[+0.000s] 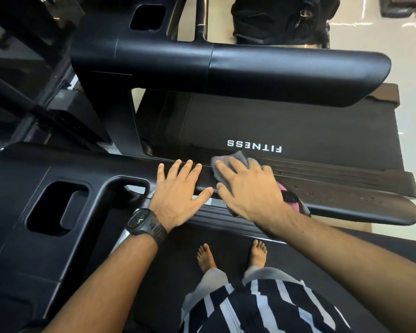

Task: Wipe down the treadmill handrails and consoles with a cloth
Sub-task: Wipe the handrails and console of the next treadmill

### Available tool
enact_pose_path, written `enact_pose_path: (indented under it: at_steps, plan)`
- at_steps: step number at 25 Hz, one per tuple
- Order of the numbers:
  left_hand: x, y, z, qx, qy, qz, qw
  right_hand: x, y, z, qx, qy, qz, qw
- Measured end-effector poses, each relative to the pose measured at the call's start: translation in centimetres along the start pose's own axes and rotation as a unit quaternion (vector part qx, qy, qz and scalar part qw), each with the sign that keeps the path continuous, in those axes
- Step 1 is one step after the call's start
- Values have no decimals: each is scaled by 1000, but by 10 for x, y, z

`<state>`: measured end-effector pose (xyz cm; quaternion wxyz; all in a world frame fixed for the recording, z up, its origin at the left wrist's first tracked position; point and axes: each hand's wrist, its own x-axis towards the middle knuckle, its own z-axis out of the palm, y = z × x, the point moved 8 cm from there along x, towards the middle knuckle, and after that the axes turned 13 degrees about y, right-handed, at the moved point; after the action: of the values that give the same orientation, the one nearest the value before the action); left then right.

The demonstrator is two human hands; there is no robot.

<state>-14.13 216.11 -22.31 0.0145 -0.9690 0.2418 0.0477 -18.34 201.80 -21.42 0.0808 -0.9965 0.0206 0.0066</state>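
A black handrail point(360, 203) of the near treadmill runs from the console area at the left out to the right. My right hand point(247, 188) lies flat on a grey cloth point(238, 157) with a pink patch point(289, 194) and presses it onto the rail. Just left of it, my left hand point(178, 191), a black watch on its wrist, rests flat on the same rail with fingers spread. The black console housing point(17, 200) with a cup-holder recess point(55, 207) fills the lower left. Most of the cloth is hidden under my right hand.
Beyond the rail stands a second treadmill with a belt marked FITNESS point(254, 145) and its own thick black handrail point(274, 73). My bare feet point(231, 255) stand on the near belt. A dark bag point(281, 18) sits on the floor at the back.
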Motion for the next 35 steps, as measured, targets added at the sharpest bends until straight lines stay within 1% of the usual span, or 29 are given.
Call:
enact_pose_path:
  at_steps: [1,3,4,6,7,8,9,11,12,13,14,15,16,17,19,20,21,22,23,24,25,26,28,29,30,31,32,33,35]
  plan:
    - [1,2,1,4,4,0,1000,8,5,1,48,0,-13,999]
    - [2,7,3,4,-2,2,1000,33,40,5,96,-73,127,984]
    - [1,10,3,4,-5,4,1000,30,48,3,66,-87,166,980]
    - [0,14,2,5,3,2,1000,4,35,-4,-24,-27,90,995]
    - [1,15,2,7,8,-1,1000,-8,20,-5,-14,4,34,999]
    - [1,16,2,10,10,-5,1000,-11,13,-3,2,0,-21,1000]
    - [2,17,2,14,12,-9,1000,0,22,1,47,-14,-19,999]
    - [2,18,3,14,11,-12,1000,25,56,5,86,-77,128,985]
    - [2,21,4,14,8,-12,1000,25,62,3,56,-83,160,982]
    - [0,23,4,16,10,-12,1000,19,61,2,5,-53,131,990]
    - [0,25,4,19,14,-12,1000,4,48,-4,-28,-25,69,997]
    - [0,26,5,21,17,-13,1000,-7,33,-4,-19,1,11,1000]
    - [1,27,5,22,18,-16,999,-10,26,-2,-1,-2,-33,999]
    - [2,27,6,21,16,-18,999,-2,36,1,31,-23,-23,999]
    - [2,31,6,11,17,-18,1000,23,72,5,75,-103,133,983]
    - [3,33,5,7,15,-13,1000,22,80,4,58,-118,180,975]
    - [3,35,5,6,12,-8,1000,16,81,4,16,-90,162,983]
    - [3,37,4,7,15,-5,1000,3,69,-2,-12,-52,103,993]
    - [3,39,4,8,22,-1,1000,-8,52,-5,6,-13,39,999]
    - [3,41,3,9,29,5,1000,-13,42,-6,28,-20,-23,999]
    - [5,43,3,9,32,10,999,-6,49,-5,66,-36,-31,997]
    - [7,43,4,8,29,11,999,6,64,-4,86,-76,22,993]
    - [7,44,4,6,20,11,1000,13,84,-2,49,-93,129,986]
    - [5,46,4,6,23,11,1000,7,83,-2,5,-60,116,991]
    - [5,49,3,7,26,11,1000,-7,70,-7,-20,-35,71,997]
    - [4,51,2,9,26,9,1000,-16,56,-7,-3,-18,22,1000]
    - [4,53,2,11,26,6,1000,-17,51,-4,20,-37,-19,999]
    - [5,54,2,13,24,4,1000,-6,64,0,60,-61,-3,996]
    - [5,57,3,9,14,-5,1000,16,102,4,91,-130,143,977]
